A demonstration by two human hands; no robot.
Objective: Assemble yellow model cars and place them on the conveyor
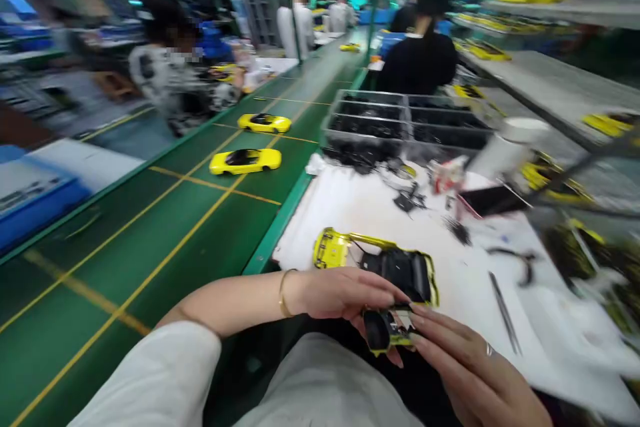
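Both my hands are closed around a small yellow and black toy car part held just off the table's near edge. My left hand reaches across its far side, with fingertips showing below it. From the right, my right hand grips its other end with the fingers. Part of the piece is hidden by my fingers. Just beyond lies a yellow toy car body, upside down on the white table, its black interior facing up.
A green conveyor belt on the left carries yellow toy cars. A divided clear bin of black parts stands behind the table. Tweezers, pliers and a phone lie at right. Co-workers sit farther off; shelves hold yellow bodies.
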